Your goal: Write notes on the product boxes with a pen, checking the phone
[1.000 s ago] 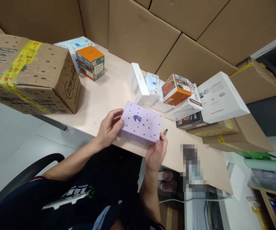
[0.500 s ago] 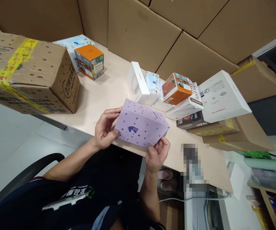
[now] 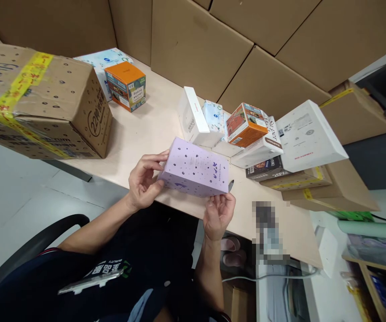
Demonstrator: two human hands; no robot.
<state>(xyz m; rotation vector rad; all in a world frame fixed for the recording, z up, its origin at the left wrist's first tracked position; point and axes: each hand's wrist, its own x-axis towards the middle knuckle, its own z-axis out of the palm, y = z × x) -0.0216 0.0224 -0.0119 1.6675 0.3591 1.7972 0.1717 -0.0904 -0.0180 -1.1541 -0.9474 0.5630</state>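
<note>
A lilac box [image 3: 198, 165] with small dark printed marks is held at the front edge of the table [image 3: 153, 120]. My left hand [image 3: 146, 181] grips its left end, thumb on the near side and fingers at the upper corner. At the near right corner my right hand [image 3: 219, 214] holds it with bent fingers, partly under the edge. The broad printed face points up, and the near side with the blue logo is steeply tilted. A dark tip, perhaps a pen, shows just beyond the box's right end.
A large taped carton [image 3: 45, 103] stands left, near an orange box [image 3: 126, 85]. Behind the lilac box are a white box [image 3: 193, 116], another orange box [image 3: 246, 125] and a big white box [image 3: 310, 134] on stacked cartons. A blurred-out patch [image 3: 268, 230] lies right. Cardboard cartons [image 3: 196, 44] line the back.
The lilac box has been tipped toward me, so its lettered face now shows more and its logo side less. Both hands keep their hold, with the left shifted slightly left.
</note>
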